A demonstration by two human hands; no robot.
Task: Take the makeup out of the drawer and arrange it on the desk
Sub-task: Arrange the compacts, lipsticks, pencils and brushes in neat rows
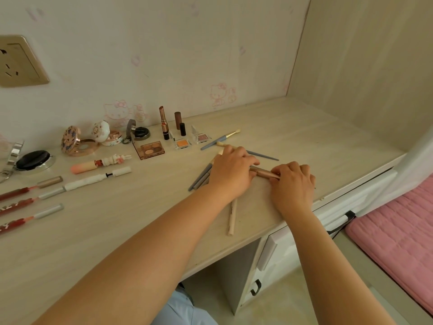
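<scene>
Both my hands meet over a rose-gold makeup pen (263,172) lying on the desk (140,231) near its front right edge. My left hand (230,171) grips its left end, and my right hand (293,184) pinches its right end. Grey brushes (200,178) and a cream pencil (232,214) lie partly under my left hand. Two more brushes (220,138) lie just beyond. Along the wall stand lipsticks (164,123), small eyeshadow pots (182,143) and a palette (151,150). The drawer front (267,253) sits below the desk edge.
Compacts (77,141) and a black cushion case (32,159) occupy the left back of the desk. Lip gloss tubes (30,187) and a white pen (93,178) lie at the left. A wall socket (18,62) is upper left. A pink bed (398,228) lies to the right.
</scene>
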